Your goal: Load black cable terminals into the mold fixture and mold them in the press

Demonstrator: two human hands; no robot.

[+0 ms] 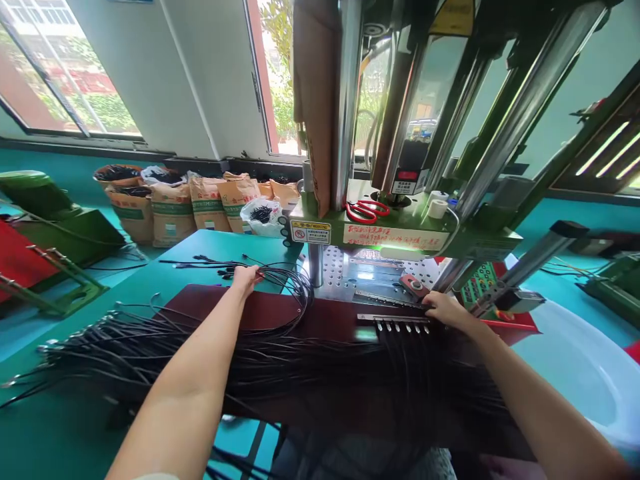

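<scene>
My left hand (246,277) is closed around a bundle of thin black cables (293,283) whose loop curves right toward the press. My right hand (444,309) has its fingers bent together by the right end of a slotted metal bar (390,300); what they pinch is hidden. Just behind those fingers sits a reddish block (414,285) with a round metal piece. Nearer to me, a second metal strip (393,319) holds a row of cable ends with silvery tips, their black leads hanging toward me. A thick pile of black cables (135,350) spreads along the brown board (200,303).
A green press (480,233) with steel columns stands ahead, red-handled scissors (367,211) on its ledge. Beneath is a perforated metal plate (333,267). A green button panel (480,287) and a white basin (575,360) are at right. Paper sacks (207,203) line the wall.
</scene>
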